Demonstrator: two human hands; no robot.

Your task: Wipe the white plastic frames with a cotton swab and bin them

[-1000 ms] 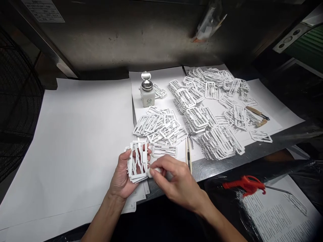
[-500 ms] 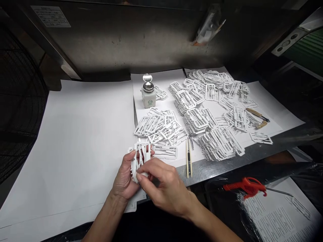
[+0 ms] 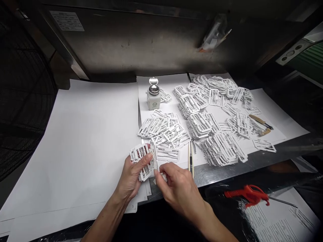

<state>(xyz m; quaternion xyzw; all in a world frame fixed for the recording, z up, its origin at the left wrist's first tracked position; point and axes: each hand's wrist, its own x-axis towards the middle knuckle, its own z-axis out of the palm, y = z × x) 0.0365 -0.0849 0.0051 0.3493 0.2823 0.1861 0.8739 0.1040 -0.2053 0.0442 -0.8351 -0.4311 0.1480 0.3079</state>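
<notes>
Left hand (image 3: 133,171): grip closed around a fanned stack of white lattice frames (image 3: 140,158), thumb laid across the front. The stack is held up at the near edge of the counter (image 3: 209,174), just left of the right hand. One tilted frame (image 3: 153,153) stands nearly edge-on at the right side of the stack.

Right hand (image 3: 180,183): grip narrow, thumb and fingers pinched about a small pale piece (image 3: 164,177), its nature unclear. The fingertips are at the lower end of the tilted frame; whether they press on it cannot be told.

Surroundings: a loose pile of frames (image 3: 164,127) lies just beyond the hands, a white bottle (image 3: 153,101) with its lid raised beyond that. Stacked frames (image 3: 222,148) are to the right, past a slim tool (image 3: 191,161).

Handling assessment: the bars look thin and liable to bend, so the left thumb should bear on the outer rims, lightly. The tilted frame is best steadied along its long side while the right fingers work at its end. Squaring the fan would reduce the risk of neighbouring bars snagging.
</notes>
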